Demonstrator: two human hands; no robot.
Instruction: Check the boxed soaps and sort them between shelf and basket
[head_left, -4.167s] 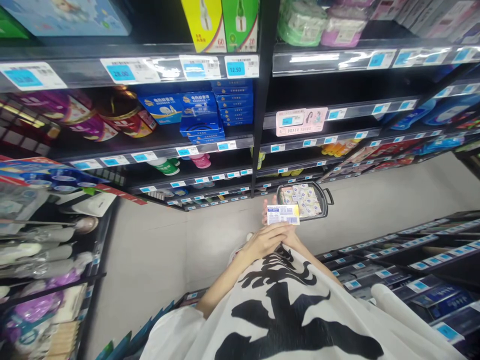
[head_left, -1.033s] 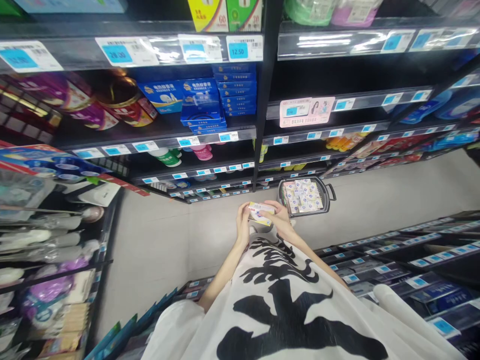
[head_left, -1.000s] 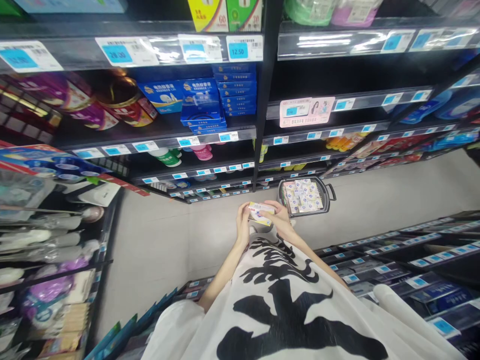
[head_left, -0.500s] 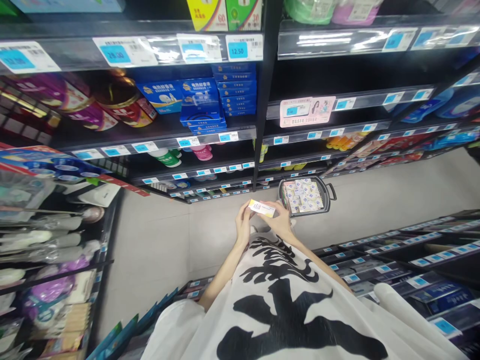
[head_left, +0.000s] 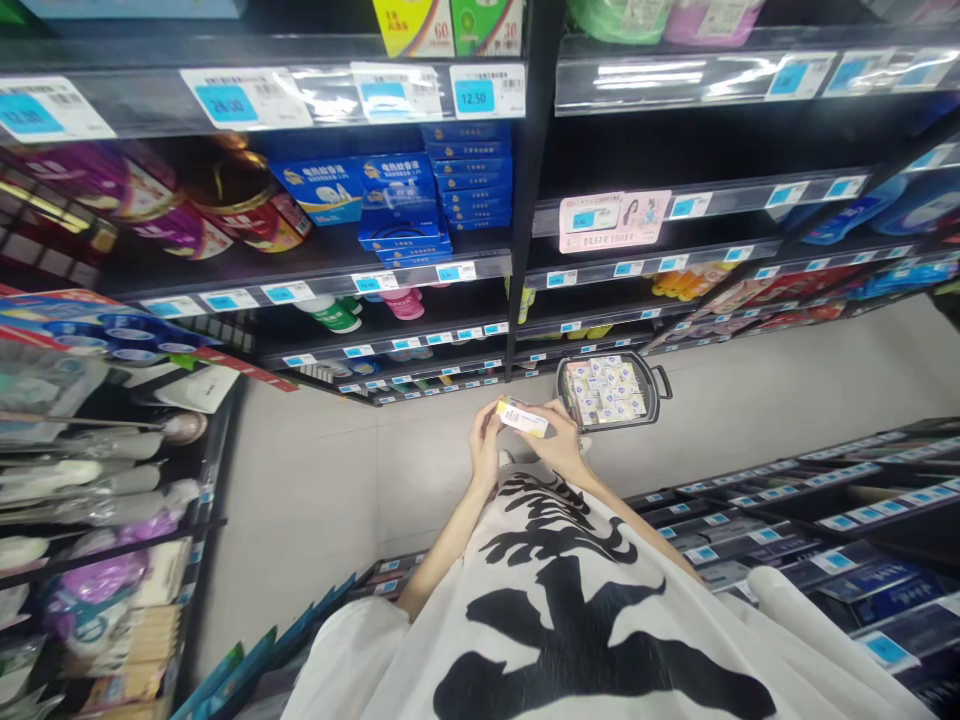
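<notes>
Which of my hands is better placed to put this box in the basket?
Probably your right hand: it appears nearer the black basket and holds the nearer end of the small box; your left hand has the far end.

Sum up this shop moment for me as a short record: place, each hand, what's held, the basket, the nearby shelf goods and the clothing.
Place: shop aisle with labelled shelves
Left hand: grips one end of the small box
Right hand: grips the other end
Held: small box, white and yellow; print too small to read
Basket: black basket to the right of the hands, holding many small packs
Shelf goods: blue boxes, partly stacked; pink sign on a shelf edge further right
Clothing: white shirt with black print
</notes>
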